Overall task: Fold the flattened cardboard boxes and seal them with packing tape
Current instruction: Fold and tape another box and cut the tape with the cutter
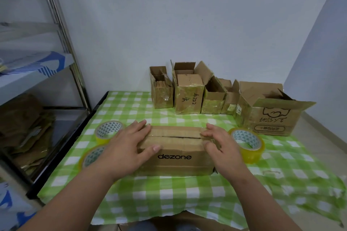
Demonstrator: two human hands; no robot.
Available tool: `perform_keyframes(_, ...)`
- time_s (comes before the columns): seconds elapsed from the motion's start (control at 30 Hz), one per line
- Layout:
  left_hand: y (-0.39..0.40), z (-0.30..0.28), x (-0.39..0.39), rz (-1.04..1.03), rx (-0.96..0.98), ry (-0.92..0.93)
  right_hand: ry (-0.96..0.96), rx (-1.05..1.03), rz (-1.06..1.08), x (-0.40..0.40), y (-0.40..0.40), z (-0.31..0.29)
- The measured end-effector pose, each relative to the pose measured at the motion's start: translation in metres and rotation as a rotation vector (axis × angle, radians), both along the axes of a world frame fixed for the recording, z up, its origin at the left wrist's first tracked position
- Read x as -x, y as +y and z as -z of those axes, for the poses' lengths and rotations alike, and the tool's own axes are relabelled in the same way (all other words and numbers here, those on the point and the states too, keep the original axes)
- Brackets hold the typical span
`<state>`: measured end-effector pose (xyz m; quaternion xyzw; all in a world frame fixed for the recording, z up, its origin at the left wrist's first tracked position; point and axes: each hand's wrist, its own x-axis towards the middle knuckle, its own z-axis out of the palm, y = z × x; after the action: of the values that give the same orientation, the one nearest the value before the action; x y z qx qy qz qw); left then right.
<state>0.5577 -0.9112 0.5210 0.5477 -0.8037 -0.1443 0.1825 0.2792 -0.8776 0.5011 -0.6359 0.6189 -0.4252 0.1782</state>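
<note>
Flat fingers (139,127) atop box (174,157), both ends

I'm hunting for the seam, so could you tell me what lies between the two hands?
In the head view, the box's closed top flaps between left hand and right hand.

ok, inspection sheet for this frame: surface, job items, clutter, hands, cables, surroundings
Surface: table under a green checked cloth, wrinkled at the right edge.
Job's things: dezone box, top flaps closed, seam down the middle; no tape strip visible across it. Three tape rolls: two at left, one at right.
Clutter: row of folded open-topped boxes at the back; largest at right.
Hands: left hand flat on the box's left end; right hand on the right end, fingertips bent on the flaps.
Cables: nothing seen.
Surroundings: metal shelf at left, flattened cardboard on its lower level; plain wall behind.
</note>
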Motion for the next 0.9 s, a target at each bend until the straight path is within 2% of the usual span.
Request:
perform_keyframes(0.17, -0.002, -0.018, 0.013, 0.005, 0.089, -0.318, 0.311, 0.014, 0.079, -0.002, 0.001, -0.004)
perform_keyframes(0.3, 0.001, -0.015, 0.022, 0.027, 0.011, -0.319, 0.511, 0.018, 0.041, -0.013, 0.002, -0.011)
perform_keyframes(0.53, 0.0, -0.019, 0.029, 0.05, -0.084, -0.401, 0.589, -0.041, 0.023, -0.014, 0.005, -0.007)
perform_keyframes(0.73, 0.002, -0.023, 0.03, 0.062, -0.033, -0.529, 0.538, -0.051, -0.043, -0.011, 0.005, -0.006)
perform_keyframes(0.8, 0.001, -0.026, 0.034, 0.074, 0.014, -0.537, 0.348, -0.014, -0.03, -0.009, 0.007, -0.004)
perform_keyframes(0.87, -0.001, -0.029, 0.039, 0.087, 0.047, -0.503, 0.119, 0.057, 0.153, -0.002, 0.011, 0.0)
perform_keyframes(0.9, -0.002, -0.03, 0.041, 0.087, 0.045, -0.474, 0.07, 0.07, 0.277, 0.005, 0.011, 0.003)
